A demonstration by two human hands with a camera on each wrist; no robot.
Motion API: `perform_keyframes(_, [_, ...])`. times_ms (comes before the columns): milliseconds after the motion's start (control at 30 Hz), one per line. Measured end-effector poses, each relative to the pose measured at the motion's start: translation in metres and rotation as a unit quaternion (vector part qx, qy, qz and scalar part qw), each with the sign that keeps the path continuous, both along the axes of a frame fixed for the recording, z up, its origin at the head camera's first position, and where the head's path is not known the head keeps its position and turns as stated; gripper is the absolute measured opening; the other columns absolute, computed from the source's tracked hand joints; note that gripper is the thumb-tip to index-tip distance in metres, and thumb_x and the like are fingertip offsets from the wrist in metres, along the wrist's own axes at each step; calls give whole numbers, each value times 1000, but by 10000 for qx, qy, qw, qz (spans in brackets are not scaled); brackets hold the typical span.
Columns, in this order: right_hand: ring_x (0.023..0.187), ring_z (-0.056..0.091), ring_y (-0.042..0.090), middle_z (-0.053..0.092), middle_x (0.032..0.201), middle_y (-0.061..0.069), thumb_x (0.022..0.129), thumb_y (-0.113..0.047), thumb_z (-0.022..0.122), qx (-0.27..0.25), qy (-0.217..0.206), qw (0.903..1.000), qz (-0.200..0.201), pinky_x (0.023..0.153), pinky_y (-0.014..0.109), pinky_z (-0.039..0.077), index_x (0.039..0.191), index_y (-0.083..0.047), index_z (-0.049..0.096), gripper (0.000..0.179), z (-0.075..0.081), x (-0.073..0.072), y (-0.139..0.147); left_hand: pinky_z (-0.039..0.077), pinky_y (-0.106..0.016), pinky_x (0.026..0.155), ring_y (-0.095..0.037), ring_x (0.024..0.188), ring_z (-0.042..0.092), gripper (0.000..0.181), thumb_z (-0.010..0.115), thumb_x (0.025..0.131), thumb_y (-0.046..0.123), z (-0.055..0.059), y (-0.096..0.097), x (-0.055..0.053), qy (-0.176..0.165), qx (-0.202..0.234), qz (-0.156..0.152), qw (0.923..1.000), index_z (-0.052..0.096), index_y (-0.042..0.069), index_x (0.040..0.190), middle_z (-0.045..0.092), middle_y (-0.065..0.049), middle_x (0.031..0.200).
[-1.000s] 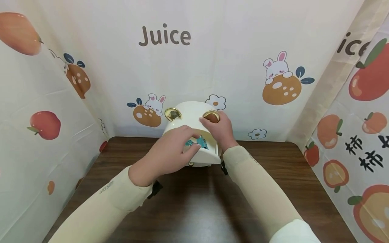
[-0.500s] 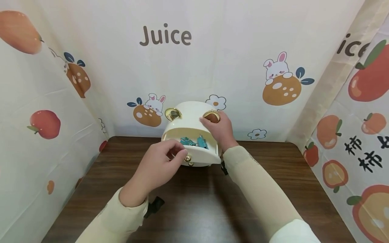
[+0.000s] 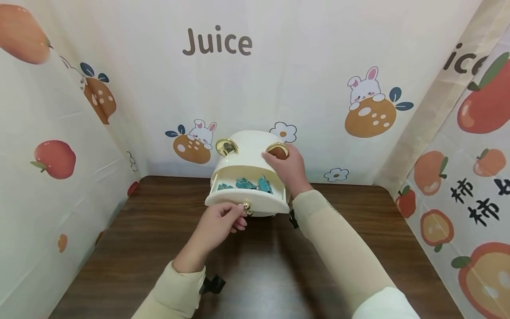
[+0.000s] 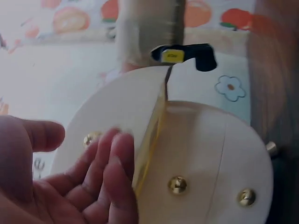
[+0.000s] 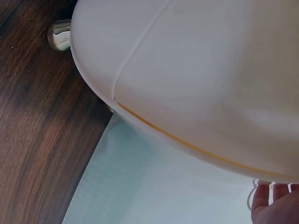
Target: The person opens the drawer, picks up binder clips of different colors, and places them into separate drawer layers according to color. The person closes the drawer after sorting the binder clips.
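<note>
A white rounded drawer box point(image 3: 252, 144) with gold-rimmed round eyes stands against the back wall. Its upper drawer point(image 3: 263, 204) is pulled out, with several teal binder clips point(image 3: 245, 183) inside. My left hand point(image 3: 217, 226) is in front of that drawer, fingertips beside its gold knob point(image 3: 247, 206). In the left wrist view, thumb and fingers stand apart, and the upper drawer's knob point(image 4: 91, 138) shows in the gap beyond them. My right hand point(image 3: 290, 166) grips the box at its right eye point(image 3: 277, 151), thumb in front. Its fingers point(image 5: 275, 203) show behind the box's edge in the right wrist view.
The box rests on a dark wood table point(image 3: 255, 270). Printed fabric walls point(image 3: 279, 79) with fruit and rabbits close off the back and both sides. Lower on the box front is another gold knob point(image 4: 177, 185).
My left hand has drawn back from above the open drawer and come down to its knob, uncovering the binder clips. The right hand has kept its grip on the box.
</note>
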State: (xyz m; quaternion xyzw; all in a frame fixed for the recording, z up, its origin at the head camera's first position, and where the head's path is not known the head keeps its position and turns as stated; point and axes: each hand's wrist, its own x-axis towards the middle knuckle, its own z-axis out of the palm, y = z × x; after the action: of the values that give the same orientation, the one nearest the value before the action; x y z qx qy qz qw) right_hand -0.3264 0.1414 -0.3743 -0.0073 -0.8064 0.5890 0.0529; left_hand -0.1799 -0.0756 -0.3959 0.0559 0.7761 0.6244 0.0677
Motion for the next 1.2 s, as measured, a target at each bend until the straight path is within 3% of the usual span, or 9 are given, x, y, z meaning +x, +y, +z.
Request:
perform_keyframes(100, [98, 67, 22, 62, 118, 3, 79, -64, 81, 39, 34, 10000, 15, 77, 39, 59, 136, -18, 54, 78, 2, 0, 1, 57, -34, 70, -25, 78, 72, 33, 58, 106, 28, -7, 3, 1, -219, 372, 297, 9986, 75, 1, 100, 73, -11, 84])
perform_keyframes(233, [97, 67, 21, 62, 117, 3, 79, -64, 81, 65, 14, 10000, 24, 77, 38, 59, 135, -18, 54, 78, 0, 0, 2, 57, -33, 72, -26, 81, 73, 34, 57, 107, 28, -17, 8, 4, -417, 863, 279, 9950, 74, -2, 107, 73, -13, 87])
perform_keyframes(433, [97, 67, 21, 62, 117, 3, 80, -62, 81, 98, 35, 9999, -2, 77, 39, 59, 136, -17, 53, 77, 1, 2, 1, 57, -32, 72, -25, 81, 72, 35, 55, 108, 27, -29, 19, 6, -367, 1412, 351, 9887, 72, -3, 111, 73, -14, 87])
perform_keyframes(667, [96, 67, 22, 63, 116, 4, 81, -60, 81, 129, 52, 9999, 12, 76, 38, 59, 135, -17, 54, 75, 3, 2, 1, 58, -31, 70, -24, 78, 71, 36, 56, 108, 29, -27, 26, 1, -407, 1337, 672, 9879, 73, -2, 106, 72, -13, 85])
perform_keyframes(933, [94, 66, 22, 63, 114, 5, 82, -56, 82, 131, 300, 9994, 64, 77, 38, 58, 130, -14, 56, 69, 1, 0, 2, 57, -31, 70, -23, 76, 70, 37, 56, 108, 28, -22, 28, -10, -320, 1291, 752, 9883, 72, -5, 110, 72, -13, 85])
perform_keyframes(1200, [96, 65, 22, 62, 115, 4, 81, -59, 81, 185, 249, 9995, 34, 79, 39, 58, 131, -15, 56, 71, 0, 0, 2, 57, -29, 68, -21, 75, 69, 39, 55, 108, 27, -20, 29, -26, -316, 1299, 747, 9882, 71, -7, 113, 71, -11, 82])
